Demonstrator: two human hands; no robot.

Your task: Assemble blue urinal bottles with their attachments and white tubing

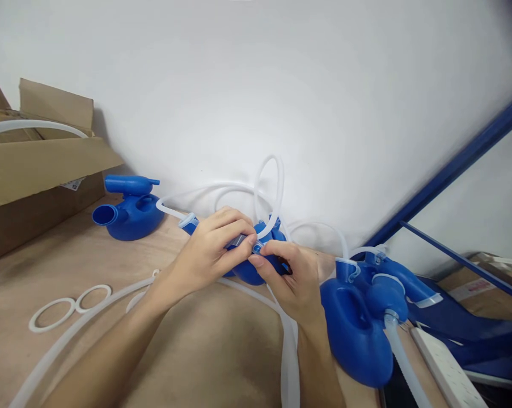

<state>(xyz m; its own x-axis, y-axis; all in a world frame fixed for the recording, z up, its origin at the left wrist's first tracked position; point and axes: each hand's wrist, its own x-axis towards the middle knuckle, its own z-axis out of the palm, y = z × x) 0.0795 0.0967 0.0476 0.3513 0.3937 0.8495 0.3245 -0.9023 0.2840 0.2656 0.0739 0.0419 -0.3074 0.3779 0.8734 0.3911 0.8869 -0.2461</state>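
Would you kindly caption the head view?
Both hands grip a blue vessel and its thin tube on a wooden table.

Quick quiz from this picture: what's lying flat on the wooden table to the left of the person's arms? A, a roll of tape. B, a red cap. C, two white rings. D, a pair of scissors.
C: two white rings lie side by side on the wooden table, left of the left hand.

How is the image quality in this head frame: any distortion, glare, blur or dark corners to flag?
Head view: wide-angle bending shows in the blue shelf beam, and the top right corner darkens. Soft even light, with only a faint shadow behind the cardboard box and no hard glare on the white wall. Both the left hand and right hand on the blue container are slightly soft.
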